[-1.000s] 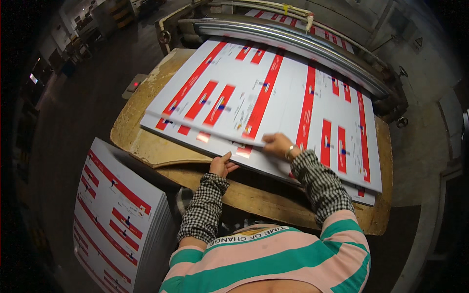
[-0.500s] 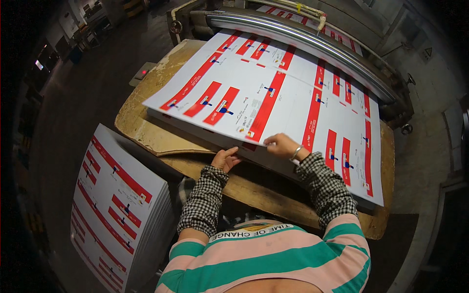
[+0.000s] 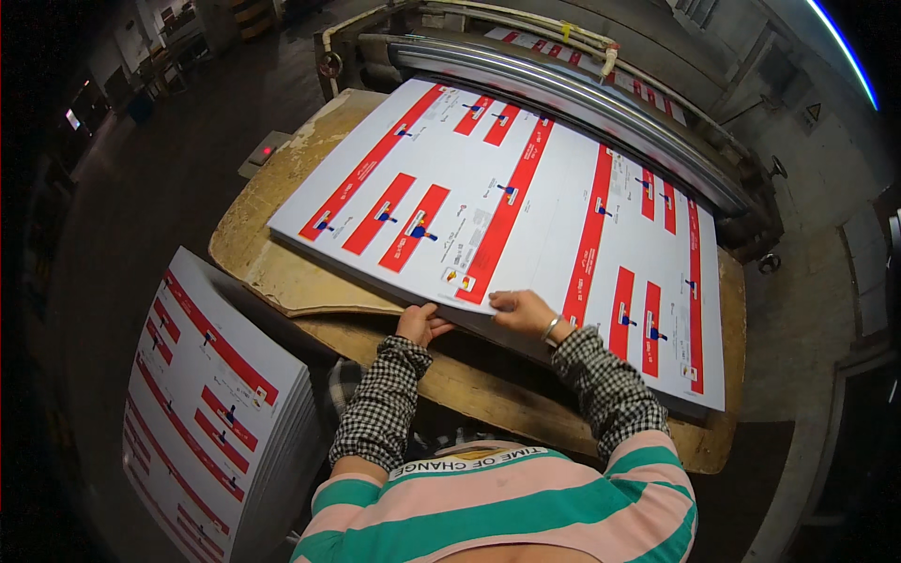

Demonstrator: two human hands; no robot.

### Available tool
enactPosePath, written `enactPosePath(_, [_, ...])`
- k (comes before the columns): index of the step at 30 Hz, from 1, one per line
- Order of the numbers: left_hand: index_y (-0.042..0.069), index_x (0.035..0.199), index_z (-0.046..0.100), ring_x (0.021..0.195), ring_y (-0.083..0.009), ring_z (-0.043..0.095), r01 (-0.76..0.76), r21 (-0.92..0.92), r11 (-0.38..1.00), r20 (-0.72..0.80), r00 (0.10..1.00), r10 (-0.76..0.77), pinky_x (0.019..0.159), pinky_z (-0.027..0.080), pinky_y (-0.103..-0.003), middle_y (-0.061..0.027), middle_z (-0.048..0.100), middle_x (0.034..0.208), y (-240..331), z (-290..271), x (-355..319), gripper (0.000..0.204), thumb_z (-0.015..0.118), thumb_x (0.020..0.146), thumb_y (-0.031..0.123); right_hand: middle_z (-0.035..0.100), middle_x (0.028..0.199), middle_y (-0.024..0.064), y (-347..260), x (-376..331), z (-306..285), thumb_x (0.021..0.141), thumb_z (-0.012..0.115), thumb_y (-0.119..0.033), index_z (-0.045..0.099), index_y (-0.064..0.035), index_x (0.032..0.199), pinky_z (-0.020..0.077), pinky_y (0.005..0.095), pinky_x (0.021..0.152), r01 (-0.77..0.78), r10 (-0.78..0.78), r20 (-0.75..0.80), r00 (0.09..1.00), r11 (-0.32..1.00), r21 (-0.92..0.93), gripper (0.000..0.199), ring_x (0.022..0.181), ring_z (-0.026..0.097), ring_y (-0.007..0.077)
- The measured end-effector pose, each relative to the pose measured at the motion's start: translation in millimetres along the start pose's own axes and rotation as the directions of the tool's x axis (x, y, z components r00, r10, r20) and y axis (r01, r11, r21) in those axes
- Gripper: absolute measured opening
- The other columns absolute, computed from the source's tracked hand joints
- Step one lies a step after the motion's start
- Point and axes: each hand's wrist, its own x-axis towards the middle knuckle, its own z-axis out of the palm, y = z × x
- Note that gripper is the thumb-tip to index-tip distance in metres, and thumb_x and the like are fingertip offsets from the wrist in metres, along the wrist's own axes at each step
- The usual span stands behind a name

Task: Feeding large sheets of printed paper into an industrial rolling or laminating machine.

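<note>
A large stack of white printed sheets with red bars and small blue figures lies on a worn wooden board, its far edge close to a metal roller. My right hand, with a bracelet at the wrist, is closed in a pinch on the near edge of the top sheet. Just left of it, my left hand rests against the stack's near side, holding nothing, its fingers stretched out and apart from the thumb. Checked sleeve covers are on both forearms.
At lower left stands another thick stack of similar printed sheets, tilted. Pipes run above the roller machine, and a handwheel sits at its right. A small box with a red light is beside the board's left edge.
The sheet ahead has slid away under the roller. The top sheet's lifted near-left part has come down flat on the stack. Both hands stay at the near edge, with the left hand's fingers closer together.
</note>
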Motion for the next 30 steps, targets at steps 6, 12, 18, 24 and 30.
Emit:
enactPosePath(6, [-0.002,0.100,0.046,0.072,-0.0221,0.058,0.011,0.022,1.000,0.054,0.998,-0.012,0.063,0.051,-0.035,-0.0107,0.055,0.088,13.8,13.9,-7.5,0.028,0.050,0.081,0.018,0.057,0.089,0.0177,18.6,46.7,-43.5,0.067,0.060,-0.030,0.057,0.0016,0.086,0.0439,0.0338,0.073,-0.310,0.233,-0.385,0.893,0.939,-0.150,0.037,0.081,0.055,0.0282])
enactPosePath(12, [-0.006,0.105,0.043,0.081,-0.0270,0.058,0.031,0.002,1.000,0.116,0.993,-0.032,0.068,0.051,-0.038,-0.0166,0.055,0.095,9.2,-14.2,-27.6,0.029,0.047,0.081,0.009,0.012,0.133,0.0243,-33.0,-6.8,46.2,0.051,0.070,-0.048,0.017,-0.0108,0.131,0.0174,0.0533,0.096,-0.034,0.106,0.086,0.991,0.803,-0.596,0.103,0.123,0.011,0.0412])
enactPosePath(18, [-0.006,0.102,0.046,0.083,-0.0241,0.057,0.094,-0.018,0.995,0.241,0.967,-0.086,0.072,0.050,-0.033,-0.0134,0.054,0.099,11.7,-15.8,-46.2,0.029,0.050,0.080,0.012,0.059,0.094,0.0178,-45.2,-11.6,-14.5,0.067,0.055,-0.020,0.058,-0.0017,0.096,0.0440,0.0292,0.076,-0.038,0.064,0.151,0.986,0.985,-0.167,0.034,0.084,0.057,0.0274])
enactPosePath(24, [-0.003,0.110,0.042,0.094,-0.0281,0.052,-0.016,-0.114,0.993,0.002,1.000,0.017,0.079,0.047,-0.042,-0.0170,0.050,0.105,25.1,2.0,-51.1,0.033,0.046,0.082,0.013,0.059,0.081,0.0187,-91.1,-21.9,-38.2,0.071,0.047,-0.016,0.060,-0.0031,0.089,0.0452,0.0344,0.064,0.155,-0.162,-0.145,0.976,0.986,-0.056,0.025,0.070,0.057,0.0319])
enactPosePath(30, [-0.005,0.105,0.045,0.088,-0.0281,0.056,-0.031,-0.139,0.990,0.066,0.997,0.040,0.070,0.050,-0.043,-0.0180,0.051,0.102,12.5,-20.2,-27.8,0.031,0.048,0.080,0.012,0.058,0.097,0.0136,-38.1,-25.9,24.5,0.071,0.051,-0.019,0.057,-0.0017,0.094,0.0444,0.0320,0.077,0.115,-0.118,-0.055,0.992,0.992,-0.056,0.029,0.087,0.056,0.0295])
